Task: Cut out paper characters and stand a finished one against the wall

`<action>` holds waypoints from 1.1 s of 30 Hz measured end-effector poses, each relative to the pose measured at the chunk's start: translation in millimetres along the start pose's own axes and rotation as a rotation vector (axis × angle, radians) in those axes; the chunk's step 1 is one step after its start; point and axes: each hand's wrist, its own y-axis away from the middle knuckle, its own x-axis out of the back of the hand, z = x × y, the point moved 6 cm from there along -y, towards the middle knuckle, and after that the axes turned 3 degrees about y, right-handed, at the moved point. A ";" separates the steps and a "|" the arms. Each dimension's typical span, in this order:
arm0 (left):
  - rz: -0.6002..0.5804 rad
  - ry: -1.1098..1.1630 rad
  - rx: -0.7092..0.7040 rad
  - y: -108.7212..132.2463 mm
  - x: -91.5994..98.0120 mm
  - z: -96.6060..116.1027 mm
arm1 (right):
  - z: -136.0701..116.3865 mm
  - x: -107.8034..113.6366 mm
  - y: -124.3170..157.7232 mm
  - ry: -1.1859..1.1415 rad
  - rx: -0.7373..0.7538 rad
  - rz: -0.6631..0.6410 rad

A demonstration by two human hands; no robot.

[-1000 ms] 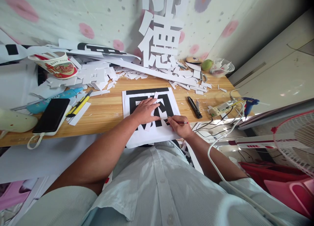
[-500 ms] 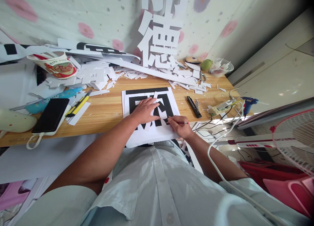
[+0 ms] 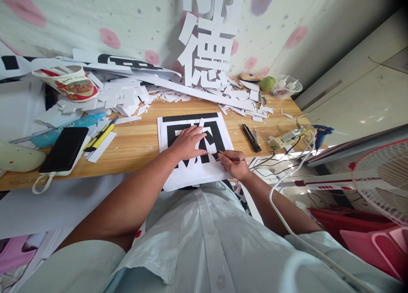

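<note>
A printed white sheet (image 3: 180,179) with bold black shapes lies at the front edge of the wooden table, its lower part hanging over. My left hand (image 3: 188,142) rests flat on it, fingers spread, over white cut-out pieces (image 3: 211,148) laid on the black print. At the sheet's right side, my right hand (image 3: 235,164) is closed around a slim red pencil (image 3: 239,159). Its tip points left, down by the edge of the white pieces; whether it touches the paper is hard to see.
Right of the sheet lies a black utility knife (image 3: 251,138); beyond it are a power strip (image 3: 285,140) and a blue glue gun (image 3: 323,136). White scraps (image 3: 239,101) line the back below cut-out characters (image 3: 207,51). Leftward are a yellow cutter (image 3: 101,136), a phone (image 3: 65,149) and a paper cup (image 3: 72,84).
The whole view has shifted very slightly. Both hands, the pencil and the sheet hold almost the same places.
</note>
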 end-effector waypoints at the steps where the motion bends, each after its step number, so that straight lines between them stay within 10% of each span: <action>1: -0.001 -0.001 0.001 0.1 0.1 0.0 | 0.5 0.0 0.4 -0.002 -0.003 -0.001; 33: 0.018 -0.009 0.004 0.2 0.2 -0.7 | 9.6 -2.0 6.5 -0.089 -0.091 0.023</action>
